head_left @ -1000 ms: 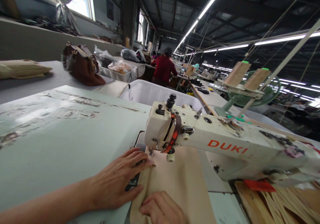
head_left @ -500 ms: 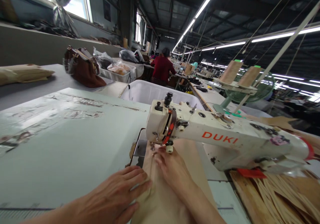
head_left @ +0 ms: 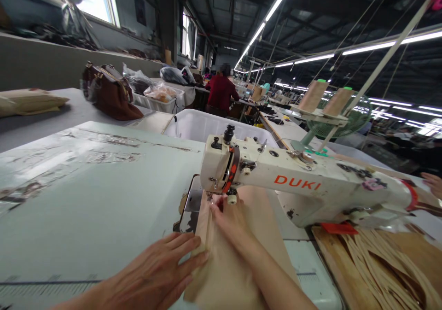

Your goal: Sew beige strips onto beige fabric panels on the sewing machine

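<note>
A white DUKI sewing machine (head_left: 297,183) stands on a pale green table (head_left: 86,195). A tan piece of material (head_left: 228,264) with a folded seam lies under its needle. My left hand (head_left: 155,273) lies flat and open on the table, fingertips pressing the piece's left edge. My right hand (head_left: 231,220) reaches to the needle, its fingers pressed down on the piece just below the presser foot.
Several tan cut strips (head_left: 380,268) are piled at the right. A white bin (head_left: 207,125) stands behind the machine, a brown bag (head_left: 108,93) at the back left. Thread cones (head_left: 324,98) and a green fan (head_left: 348,121) are at the right. A person in red (head_left: 221,96) works farther back. Another person's hand (head_left: 433,183) shows at the right edge.
My right hand has moved from the near edge of the piece up to the needle. My left hand has slid back towards me along the left edge. The view has shifted slightly.
</note>
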The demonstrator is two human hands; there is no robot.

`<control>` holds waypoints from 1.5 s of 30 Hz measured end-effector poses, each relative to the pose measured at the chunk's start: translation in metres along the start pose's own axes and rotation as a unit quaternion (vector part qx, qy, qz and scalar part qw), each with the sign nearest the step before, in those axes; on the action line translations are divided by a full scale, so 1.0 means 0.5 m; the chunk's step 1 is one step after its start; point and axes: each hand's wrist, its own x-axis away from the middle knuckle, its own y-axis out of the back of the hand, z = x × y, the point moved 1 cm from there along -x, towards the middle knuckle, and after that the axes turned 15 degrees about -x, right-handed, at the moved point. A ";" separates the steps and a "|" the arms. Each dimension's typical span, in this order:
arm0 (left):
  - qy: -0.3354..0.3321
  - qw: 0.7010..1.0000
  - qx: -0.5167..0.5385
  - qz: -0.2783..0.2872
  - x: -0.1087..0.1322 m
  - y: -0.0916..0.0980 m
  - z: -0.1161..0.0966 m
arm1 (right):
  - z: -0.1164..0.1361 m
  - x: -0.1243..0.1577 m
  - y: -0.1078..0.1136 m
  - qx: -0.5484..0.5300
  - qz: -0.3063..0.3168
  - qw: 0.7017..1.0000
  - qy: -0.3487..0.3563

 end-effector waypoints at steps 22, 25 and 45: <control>0.017 0.998 0.012 0.064 0.004 -0.028 0.050 | -0.020 0.114 0.015 -0.018 0.065 0.984 0.164; 0.021 0.995 0.033 0.097 -0.026 -0.010 0.058 | -0.026 0.098 0.015 0.006 0.069 0.984 0.163; 0.008 0.992 0.073 0.106 -0.095 -0.043 0.129 | -0.023 0.056 0.022 -0.053 0.063 0.981 0.176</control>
